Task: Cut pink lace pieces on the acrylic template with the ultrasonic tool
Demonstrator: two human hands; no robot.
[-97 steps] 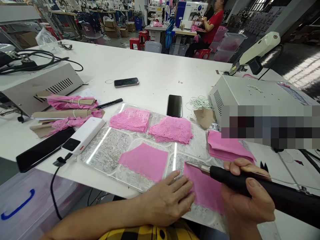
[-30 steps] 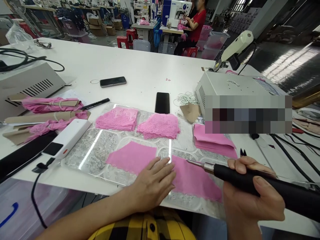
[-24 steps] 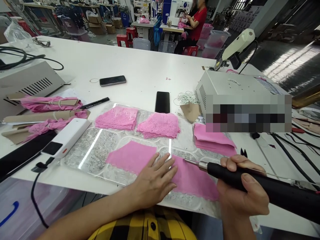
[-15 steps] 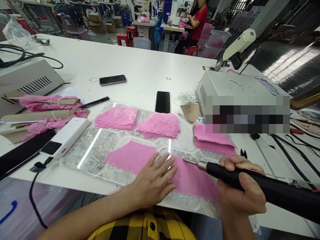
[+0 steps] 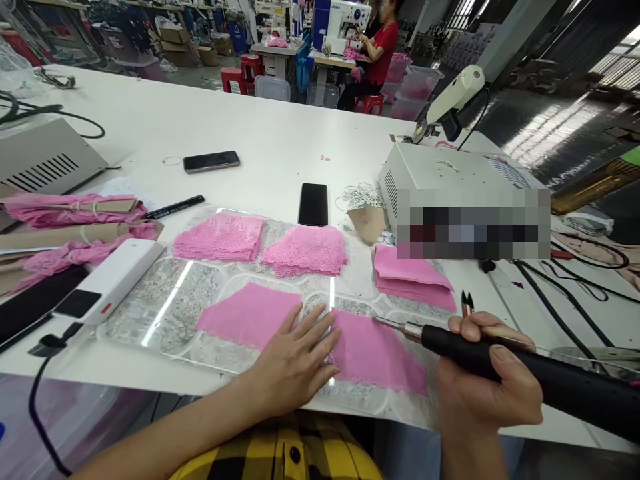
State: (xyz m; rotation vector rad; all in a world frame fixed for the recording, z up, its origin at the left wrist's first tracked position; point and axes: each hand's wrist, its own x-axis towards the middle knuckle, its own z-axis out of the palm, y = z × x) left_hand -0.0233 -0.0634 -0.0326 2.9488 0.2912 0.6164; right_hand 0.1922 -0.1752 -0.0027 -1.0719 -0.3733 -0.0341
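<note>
My left hand lies flat with spread fingers over the inner edges of two pink cloth pieces, the left piece and the right piece. My right hand is wrapped round a thick black handheld tool with a narrow metal tip. That tip is at the upper edge of the right piece; whether it touches cannot be seen. Two dark points of a small tool, perhaps snips, stick up behind my right fingers. Both pieces lie on a clear patterned mat.
Beyond lie two pink lace stacks and folded pink cloth. Phones, a white device, tied pink bundles and a grey box stand around. A person sits at a sewing machine.
The metal tip has moved right along the upper edge of the right cloth piece. My left hand stays flat on the cloth. The whole view has shifted slightly.
</note>
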